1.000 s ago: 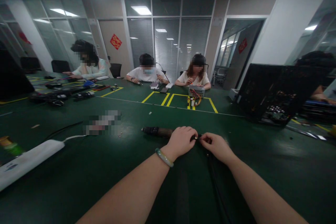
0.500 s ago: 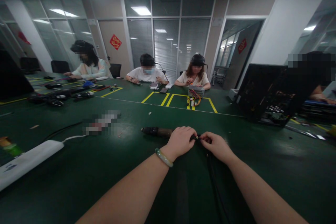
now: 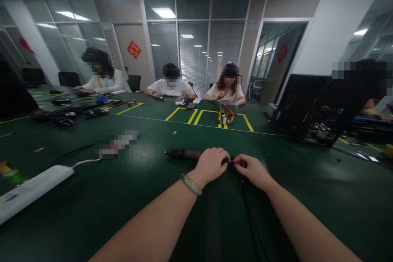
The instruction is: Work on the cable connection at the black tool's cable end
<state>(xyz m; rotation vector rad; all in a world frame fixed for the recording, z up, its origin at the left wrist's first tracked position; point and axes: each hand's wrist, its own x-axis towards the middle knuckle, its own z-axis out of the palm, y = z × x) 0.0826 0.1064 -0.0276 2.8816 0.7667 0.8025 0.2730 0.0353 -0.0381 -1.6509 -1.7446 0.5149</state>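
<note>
A dark electric screwdriver, black at its front with a brownish body, lies across the green table with its tip to the left. My left hand is closed over its rear end, which the fingers hide. Just to the right, my right hand pinches the end of a black cable that runs down toward me. A small shiny metal connector shows between the fingertips of both hands. How far the two parts are joined cannot be made out.
A white power strip lies at left, near a blurred-out object with a cord. A black computer case stands at right. Across the table, people sit behind a grey power supply with coloured wires. Tangled black cables lie at far left.
Both hands stay in nearly the same place. The small metal connector between the fingertips seems to have turned slightly and lies more level.
</note>
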